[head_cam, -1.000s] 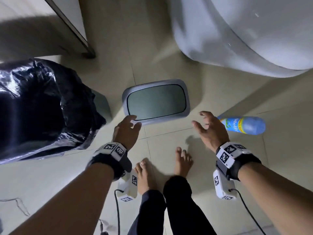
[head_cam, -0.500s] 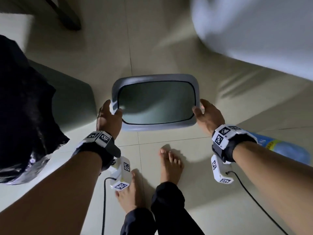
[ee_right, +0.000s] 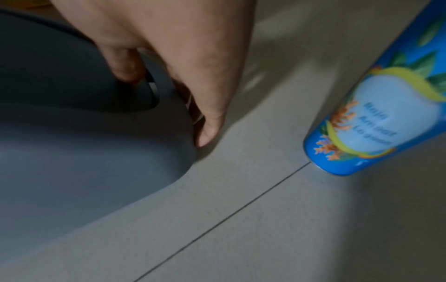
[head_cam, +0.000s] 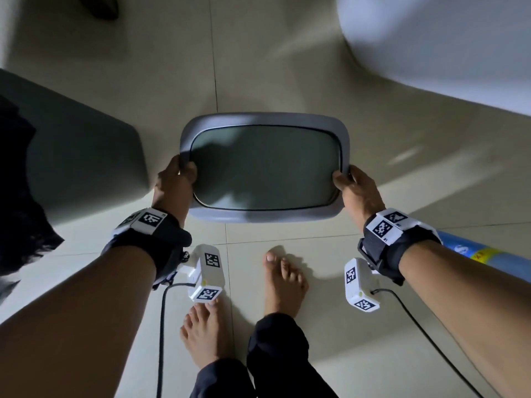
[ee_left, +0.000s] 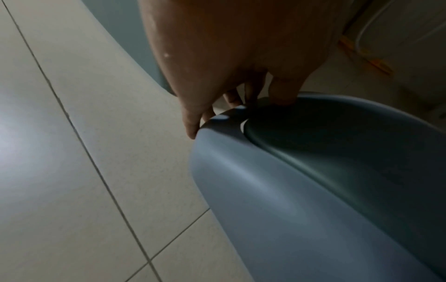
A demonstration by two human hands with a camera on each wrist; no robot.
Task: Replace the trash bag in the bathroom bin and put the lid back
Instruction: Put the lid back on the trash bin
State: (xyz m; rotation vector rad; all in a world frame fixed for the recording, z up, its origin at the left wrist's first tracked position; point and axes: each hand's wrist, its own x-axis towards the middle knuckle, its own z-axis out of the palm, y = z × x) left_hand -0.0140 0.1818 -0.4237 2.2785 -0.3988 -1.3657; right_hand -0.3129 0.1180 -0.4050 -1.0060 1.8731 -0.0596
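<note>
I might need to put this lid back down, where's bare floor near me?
Bare tile lies beyond the lid, between it and the toilet. Crowded: bin on the left, blue bottle on the right, feet below.

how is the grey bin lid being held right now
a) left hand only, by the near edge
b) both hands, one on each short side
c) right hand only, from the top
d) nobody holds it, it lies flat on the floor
b: the left hand grips the left side of the lid and the right hand grips its right side, thumbs on the top face and fingers wrapped under the rim.
</note>
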